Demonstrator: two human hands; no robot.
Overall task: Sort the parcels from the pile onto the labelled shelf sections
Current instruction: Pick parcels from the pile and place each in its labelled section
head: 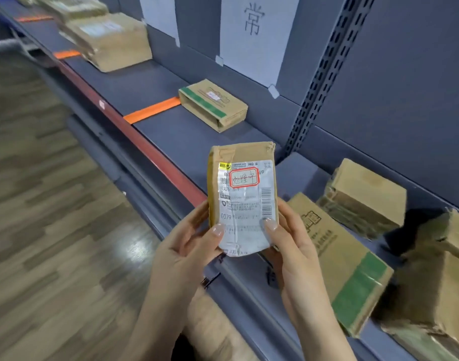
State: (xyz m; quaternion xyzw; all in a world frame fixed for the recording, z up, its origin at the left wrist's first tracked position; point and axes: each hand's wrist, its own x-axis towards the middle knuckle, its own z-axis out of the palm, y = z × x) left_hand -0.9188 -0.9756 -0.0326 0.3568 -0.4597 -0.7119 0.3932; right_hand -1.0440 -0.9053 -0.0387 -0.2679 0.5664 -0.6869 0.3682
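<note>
left hand and right hand pinch the small brown cardboard parcel, whose red-framed sticker must match a white paper sign.

White paper sign taped to the shelf back panel: one large handwritten character, 常.

Small cardboard parcel up front, shipping label:
- "HQ S" at the top, "G079" lower left.
- Digits "86" and "69" show either side of a red-bordered sticker handwritten 处理中.
- Yellow logo tab at the top-left corner, barcodes along the right edge.
- Fine print is too small to read.

Long green-banded box at right: printed logo plus a text line, blurred.

Small green-banded box further along the shelf: small label, unreadable.
</note>
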